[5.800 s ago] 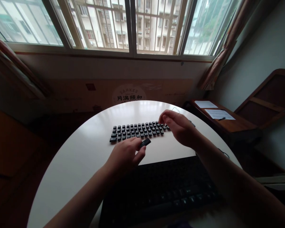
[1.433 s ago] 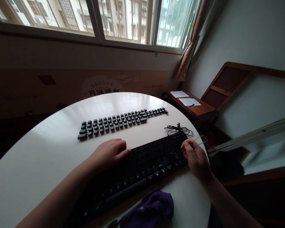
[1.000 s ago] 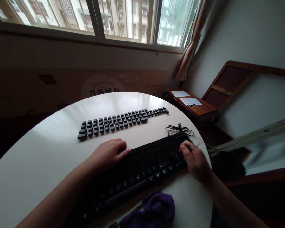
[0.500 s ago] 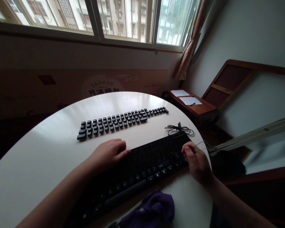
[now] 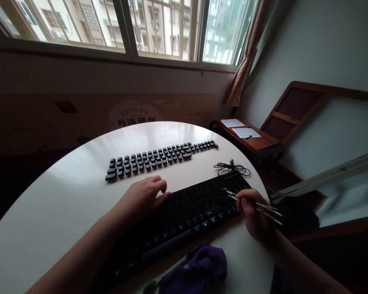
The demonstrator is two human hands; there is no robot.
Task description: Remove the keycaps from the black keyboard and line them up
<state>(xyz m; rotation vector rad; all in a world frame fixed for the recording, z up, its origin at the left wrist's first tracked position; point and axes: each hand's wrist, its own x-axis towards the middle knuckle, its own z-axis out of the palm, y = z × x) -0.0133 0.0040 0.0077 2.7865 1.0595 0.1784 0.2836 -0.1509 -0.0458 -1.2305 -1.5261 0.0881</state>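
While my left hand (image 5: pixel 145 195) rests half-curled at the far edge of the black keyboard (image 5: pixel 199 196), thumb and forefinger apart, my right hand (image 5: pixel 254 216) grips a wire tool (image 5: pixel 233 194) over the keyboard's right end. The tool's tips point left; I cannot tell whether they touch the keyboard. The keyboard lies diagonally on the near part of the white table (image 5: pixel 73 192), keys seated along its near rows. Loose keycaps (image 5: pixel 155 154) stand in rows beyond it, a bundled cable (image 5: pixel 232 166) lies at its far right corner, and a purple cloth (image 5: pixel 205 265) lies on the near side.
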